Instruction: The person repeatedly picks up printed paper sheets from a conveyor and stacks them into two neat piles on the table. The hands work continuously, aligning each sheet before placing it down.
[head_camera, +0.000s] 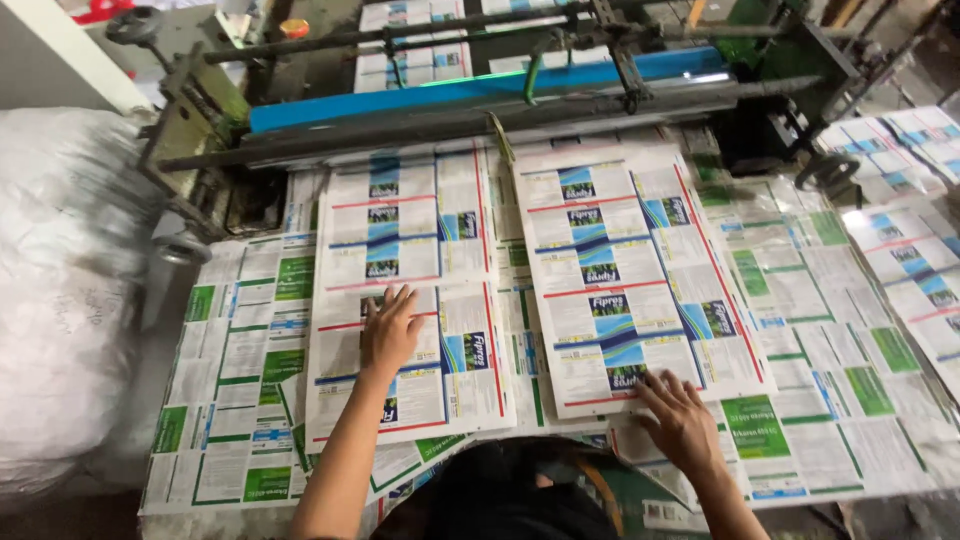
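Printed sheets cover the whole worktable (225, 400) in front of a cutting or feeding machine (500, 95), whose blue bar (470, 88) and dark rollers run across the top of the view; green-labelled sheets (800, 330) lie underneath as a lining, and two stacks of blue-and-red printed sheets sit on top of them, side by side, just below the machine's mouth.

Left hand (388, 330) lies flat, fingers spread, palm down on the lower part of the left stack (405, 290); it presses rather than pinches, and nothing is held in it; right hand (680, 420) rests with fingers spread and slightly curled on the near edge of the right stack (630, 280), fingertips at the lower border of the sheets, again gripping nothing that I can see.

By my reading the step in hand is squaring and steadying the two stacks as they lie at the machine's outfeed; the right stack sits a little skewed against the left one, so the next move would seem to call for an even push from both palms, kept flat so that the top sheets do not slide or buckle.

Further out, a large white sack (60, 290) stands at the left of the table; more blue-printed sheets (910, 210) lie fanned at the far right.
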